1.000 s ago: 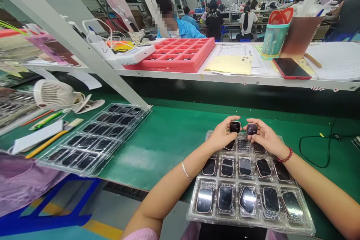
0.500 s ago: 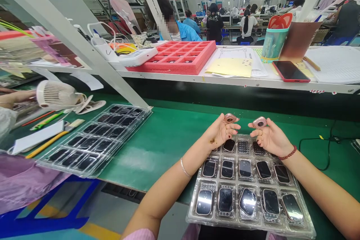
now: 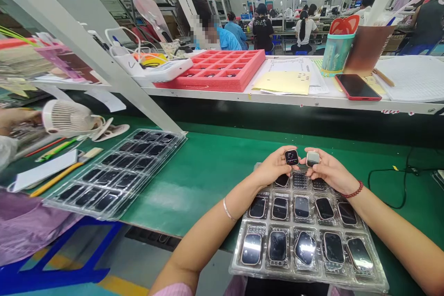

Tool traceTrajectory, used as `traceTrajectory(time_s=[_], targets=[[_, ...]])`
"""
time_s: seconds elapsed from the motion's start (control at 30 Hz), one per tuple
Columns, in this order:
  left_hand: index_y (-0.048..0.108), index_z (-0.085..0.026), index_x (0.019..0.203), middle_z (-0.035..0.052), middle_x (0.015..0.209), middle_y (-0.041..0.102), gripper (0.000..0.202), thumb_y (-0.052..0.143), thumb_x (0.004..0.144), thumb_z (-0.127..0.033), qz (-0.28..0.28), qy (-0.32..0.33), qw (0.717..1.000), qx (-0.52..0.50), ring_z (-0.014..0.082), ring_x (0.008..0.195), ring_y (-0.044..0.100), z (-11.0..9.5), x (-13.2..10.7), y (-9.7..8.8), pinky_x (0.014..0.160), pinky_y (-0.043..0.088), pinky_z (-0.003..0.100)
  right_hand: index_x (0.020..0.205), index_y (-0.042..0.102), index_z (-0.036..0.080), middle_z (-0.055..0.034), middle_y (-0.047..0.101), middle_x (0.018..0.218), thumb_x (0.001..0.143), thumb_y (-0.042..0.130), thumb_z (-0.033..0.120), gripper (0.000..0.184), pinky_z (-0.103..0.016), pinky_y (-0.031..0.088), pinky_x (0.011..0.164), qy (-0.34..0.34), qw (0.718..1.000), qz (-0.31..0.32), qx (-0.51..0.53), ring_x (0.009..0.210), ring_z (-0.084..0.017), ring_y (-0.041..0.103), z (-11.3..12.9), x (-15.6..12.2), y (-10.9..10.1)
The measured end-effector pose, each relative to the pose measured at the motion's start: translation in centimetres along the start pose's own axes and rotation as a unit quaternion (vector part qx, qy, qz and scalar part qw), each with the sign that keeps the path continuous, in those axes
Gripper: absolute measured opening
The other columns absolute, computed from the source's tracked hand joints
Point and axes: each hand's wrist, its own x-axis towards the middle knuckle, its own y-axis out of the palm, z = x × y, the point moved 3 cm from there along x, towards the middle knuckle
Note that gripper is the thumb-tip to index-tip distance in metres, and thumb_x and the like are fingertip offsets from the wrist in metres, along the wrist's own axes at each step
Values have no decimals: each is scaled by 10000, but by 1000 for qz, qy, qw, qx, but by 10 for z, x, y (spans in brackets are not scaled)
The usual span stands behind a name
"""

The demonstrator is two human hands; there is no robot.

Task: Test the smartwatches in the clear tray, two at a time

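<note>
My left hand (image 3: 272,169) pinches a small pink smartwatch body (image 3: 291,157) with its dark screen facing me. My right hand (image 3: 329,171) grips a second watch body (image 3: 312,158), its screen catching the light. Both are held side by side just above the far edge of a clear plastic tray (image 3: 376,273) that lies in front of me on the green mat. The tray holds several watch bodies in its pockets, screens up; some pockets in the far row stand bare.
A second clear tray (image 3: 114,173) of watch bodies lies to the left, with pens, a ruler and a white fan (image 3: 67,118) beyond it. A raised shelf carries a red foam tray (image 3: 222,71), papers and a red phone (image 3: 357,87). A black cable (image 3: 391,180) runs at right. Another person's hand (image 3: 14,118) shows at far left.
Both hands turned the watch bodies backs-up and apart half a second ago; now they are screens-up again and held close together above the tray's far edge.
</note>
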Motion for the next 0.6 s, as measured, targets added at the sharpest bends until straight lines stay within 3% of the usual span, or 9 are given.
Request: traceTrajectory(time_s=[0.17,0.27,0.33,0.43,0.6], targets=[[505,-195,1233,91,1116,627,540,586,717,-55,-3,31,992,124,177,939,645,-1,-3,5,772,475,280,1154,501,231,-55,624,1025,785,649,214,398,-282,551,602,-66,992,-34,-106,686,-126,616,0,-1,9],[514,-187,1236,94,1064,643,455,529,787,-111,0,25,988,153,167,846,660,-2,-4,6,678,472,262,1099,512,227,-21,617,895,806,612,218,310,-279,532,567,-69,986,-49,-145,606,-115,573,1,-1,10],[508,-184,1246,93,1045,649,458,522,794,-115,-2,26,987,156,161,815,663,-2,-3,6,636,461,244,1126,496,229,-22,617,897,797,613,218,350,-287,534,574,-67,985,-49,-150,614,-122,580,1,-2,11],[475,-177,1274,100,1051,650,498,531,785,-99,-3,29,988,150,163,830,668,-1,-3,6,626,459,230,1186,468,234,-34,616,944,782,621,205,433,-296,540,593,-66,986,-44,-146,648,-132,605,1,-2,11],[503,-149,1216,108,1068,649,444,520,778,-79,-5,23,990,136,153,829,669,-2,-3,6,666,472,236,1120,508,220,-33,612,934,793,605,197,342,-289,532,593,-71,985,-41,-150,649,-128,614,2,-2,11]])
